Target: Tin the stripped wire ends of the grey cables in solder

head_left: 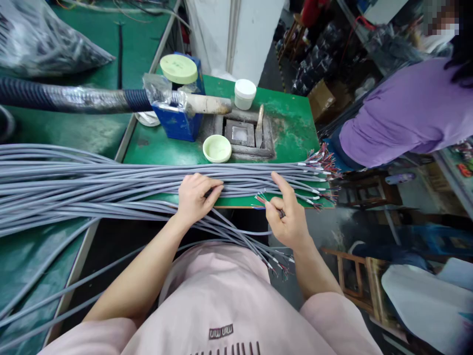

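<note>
My right hand is closed around the end of a grey multi-core cable, its index finger stretched out over the other cables. Thin coloured wires with bare silvery tips stick out to the left of its thumb. My left hand rests on the bundle of grey cables, thumb and index fingertips pressed together; what lies between them is hidden. At the right, the bundle ends in white-banded, fanned-out coloured wires. Several more cable ends hang below the table edge, in front of my shirt.
Behind the cables are a pale green dish, a solder pot set in the green table, a white lidded tub and a blue stand carrying a ribbed hose. A person in purple is at the right.
</note>
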The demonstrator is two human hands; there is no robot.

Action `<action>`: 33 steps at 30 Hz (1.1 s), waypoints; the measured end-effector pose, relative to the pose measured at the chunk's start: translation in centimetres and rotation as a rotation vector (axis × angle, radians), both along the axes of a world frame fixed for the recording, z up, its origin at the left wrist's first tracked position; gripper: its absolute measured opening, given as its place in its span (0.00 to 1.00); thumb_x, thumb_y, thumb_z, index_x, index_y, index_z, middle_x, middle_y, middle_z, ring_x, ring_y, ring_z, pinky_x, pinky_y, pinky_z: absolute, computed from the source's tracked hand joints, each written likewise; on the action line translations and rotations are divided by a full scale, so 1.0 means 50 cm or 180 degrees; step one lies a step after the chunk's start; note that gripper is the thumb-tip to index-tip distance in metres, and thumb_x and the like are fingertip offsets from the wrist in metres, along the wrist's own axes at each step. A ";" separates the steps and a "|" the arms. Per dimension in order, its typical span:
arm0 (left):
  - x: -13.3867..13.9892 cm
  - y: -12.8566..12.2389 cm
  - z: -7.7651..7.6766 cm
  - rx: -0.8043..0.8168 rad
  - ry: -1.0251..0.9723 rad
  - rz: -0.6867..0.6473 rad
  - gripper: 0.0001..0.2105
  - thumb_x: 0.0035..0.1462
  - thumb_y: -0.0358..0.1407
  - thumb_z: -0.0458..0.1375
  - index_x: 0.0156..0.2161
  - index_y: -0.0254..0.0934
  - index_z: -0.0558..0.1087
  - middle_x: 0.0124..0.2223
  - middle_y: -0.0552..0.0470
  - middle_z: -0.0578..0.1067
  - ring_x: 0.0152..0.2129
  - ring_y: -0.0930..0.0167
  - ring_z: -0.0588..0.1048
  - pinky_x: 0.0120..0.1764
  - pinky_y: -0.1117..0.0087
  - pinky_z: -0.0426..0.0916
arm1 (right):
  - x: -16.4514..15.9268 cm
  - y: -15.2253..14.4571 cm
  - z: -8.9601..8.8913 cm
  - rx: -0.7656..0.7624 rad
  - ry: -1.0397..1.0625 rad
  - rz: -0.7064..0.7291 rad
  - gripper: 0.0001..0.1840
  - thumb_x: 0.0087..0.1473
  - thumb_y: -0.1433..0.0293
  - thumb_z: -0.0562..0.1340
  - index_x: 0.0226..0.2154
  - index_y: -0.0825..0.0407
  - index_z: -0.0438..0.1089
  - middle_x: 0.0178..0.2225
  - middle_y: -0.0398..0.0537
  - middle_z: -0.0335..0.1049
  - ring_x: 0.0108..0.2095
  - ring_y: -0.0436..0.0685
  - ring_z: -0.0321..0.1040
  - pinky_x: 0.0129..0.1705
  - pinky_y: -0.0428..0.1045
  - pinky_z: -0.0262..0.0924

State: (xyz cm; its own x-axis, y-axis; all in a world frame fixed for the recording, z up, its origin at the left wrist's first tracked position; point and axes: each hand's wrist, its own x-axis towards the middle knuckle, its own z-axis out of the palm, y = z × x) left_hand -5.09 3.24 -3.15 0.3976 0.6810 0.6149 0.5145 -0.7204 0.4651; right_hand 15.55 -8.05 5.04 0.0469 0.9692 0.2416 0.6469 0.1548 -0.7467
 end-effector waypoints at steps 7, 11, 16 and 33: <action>-0.001 -0.001 -0.001 -0.0001 0.0063 0.0030 0.05 0.59 0.36 0.58 0.35 0.39 0.75 0.32 0.52 0.80 0.28 0.70 0.72 0.35 0.66 0.60 | -0.005 -0.002 -0.005 0.0249 -0.0429 0.0073 0.32 0.58 0.74 0.54 0.64 0.49 0.49 0.17 0.32 0.53 0.17 0.48 0.48 0.24 0.44 0.58; 0.000 0.000 -0.002 0.0094 0.0003 -0.0005 0.04 0.58 0.35 0.58 0.36 0.38 0.75 0.32 0.52 0.80 0.28 0.70 0.72 0.34 0.66 0.60 | -0.009 -0.005 -0.001 0.0200 -0.0422 0.0056 0.30 0.59 0.73 0.54 0.63 0.49 0.50 0.18 0.34 0.57 0.18 0.48 0.52 0.25 0.45 0.59; -0.008 -0.006 0.005 -0.0037 -0.0053 -0.0081 0.05 0.59 0.35 0.57 0.35 0.38 0.75 0.30 0.52 0.79 0.27 0.71 0.72 0.35 0.66 0.60 | 0.043 -0.060 0.009 -0.0158 0.0049 -0.0641 0.30 0.59 0.69 0.54 0.63 0.48 0.52 0.17 0.34 0.62 0.16 0.48 0.55 0.21 0.45 0.58; 0.052 -0.095 0.006 -0.0187 0.0390 -0.0620 0.07 0.61 0.34 0.55 0.40 0.38 0.75 0.39 0.50 0.79 0.36 0.68 0.71 0.39 0.64 0.59 | 0.092 -0.177 -0.185 -0.1876 -0.0149 -0.0561 0.22 0.56 0.61 0.54 0.50 0.54 0.69 0.36 0.51 0.78 0.34 0.56 0.74 0.40 0.51 0.67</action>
State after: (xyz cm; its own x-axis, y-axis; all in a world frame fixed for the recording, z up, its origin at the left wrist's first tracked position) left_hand -2.48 -1.49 -2.88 0.5942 0.6173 0.5156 0.4236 -0.7851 0.4518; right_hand 20.17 -16.92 -4.22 0.2208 0.9189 -0.3268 0.6594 -0.3876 -0.6442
